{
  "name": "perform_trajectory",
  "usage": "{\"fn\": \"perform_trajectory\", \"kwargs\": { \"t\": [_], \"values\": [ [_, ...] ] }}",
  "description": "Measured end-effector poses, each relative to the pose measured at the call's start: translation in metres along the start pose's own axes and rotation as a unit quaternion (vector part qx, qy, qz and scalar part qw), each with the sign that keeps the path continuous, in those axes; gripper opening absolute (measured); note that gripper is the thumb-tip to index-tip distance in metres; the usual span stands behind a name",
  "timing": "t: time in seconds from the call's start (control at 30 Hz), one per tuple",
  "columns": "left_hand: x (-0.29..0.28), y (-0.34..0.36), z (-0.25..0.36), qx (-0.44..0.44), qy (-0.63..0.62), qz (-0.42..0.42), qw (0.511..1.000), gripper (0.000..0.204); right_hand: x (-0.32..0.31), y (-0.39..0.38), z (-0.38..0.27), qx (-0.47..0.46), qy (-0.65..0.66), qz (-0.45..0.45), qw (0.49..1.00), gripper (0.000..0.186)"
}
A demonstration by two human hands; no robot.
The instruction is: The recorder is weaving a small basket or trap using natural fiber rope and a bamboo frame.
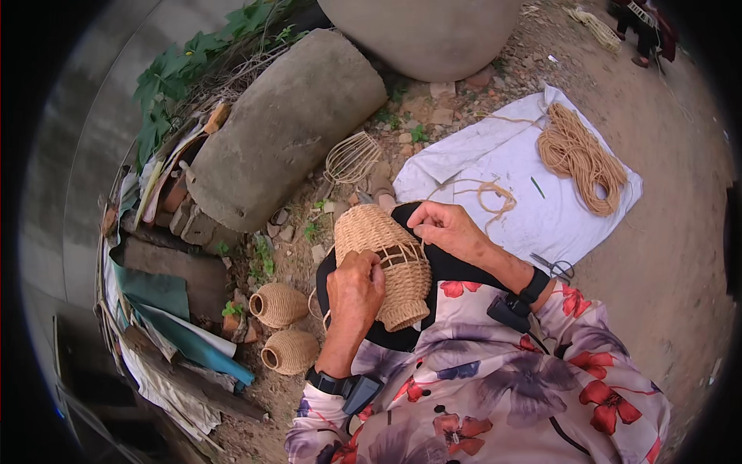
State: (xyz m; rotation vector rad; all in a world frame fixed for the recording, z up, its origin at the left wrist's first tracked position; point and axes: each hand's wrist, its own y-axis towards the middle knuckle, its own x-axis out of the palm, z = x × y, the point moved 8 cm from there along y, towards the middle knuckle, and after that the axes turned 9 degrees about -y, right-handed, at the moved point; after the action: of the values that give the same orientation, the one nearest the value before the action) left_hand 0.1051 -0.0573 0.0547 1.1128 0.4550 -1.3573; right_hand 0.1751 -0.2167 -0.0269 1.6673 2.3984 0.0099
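Observation:
A tan woven cord basket (406,286) with a narrow neck lies across my lap on a black cloth, its neck towards me. Round its middle runs an unwoven gap where the bare ribs and dark inside show. My left hand (355,292) is closed on the basket's left side, fingers curled at the gap. Beyond the gap's right end, my right hand (450,230) is pinched on a thin cord strand (423,246) by the basket; its far end is hidden. Both wrists wear black straps with small devices.
Two small woven baskets (279,305) lie at left on the ground. A bare rib frame (352,158) sits ahead. On a white sheet (456,158) are a cord coil (580,158), a loose cord and scissors (558,267). A concrete cylinder (286,127) and scrap stand left; another person (645,31) is far right.

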Motion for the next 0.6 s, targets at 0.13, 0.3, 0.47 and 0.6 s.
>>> {"fn": "perform_trajectory", "kwargs": {
  "t": [0.13, 0.3, 0.47, 0.6],
  "values": [
    [-0.016, 0.002, -0.010, -0.055, -0.011, 0.026, 0.998, 0.007, -0.001, -0.003, 0.000, -0.011, 0.012, 0.003, 1.000, 0.013],
    [-0.013, -0.001, -0.013, -0.068, 0.003, -0.005, 0.998, 0.006, 0.006, -0.003, 0.009, -0.012, 0.018, 0.003, 1.000, 0.011],
    [0.009, 0.006, 0.003, 0.001, -0.054, -0.024, 0.998, 0.012, 0.022, -0.008, 0.003, -0.047, -0.048, -0.028, 0.997, 0.013],
    [0.030, 0.004, -0.011, -0.141, -0.207, -0.134, 0.959, 0.029, 0.033, -0.010, -0.003, -0.059, -0.158, -0.046, 0.985, 0.019]
  ]
}}
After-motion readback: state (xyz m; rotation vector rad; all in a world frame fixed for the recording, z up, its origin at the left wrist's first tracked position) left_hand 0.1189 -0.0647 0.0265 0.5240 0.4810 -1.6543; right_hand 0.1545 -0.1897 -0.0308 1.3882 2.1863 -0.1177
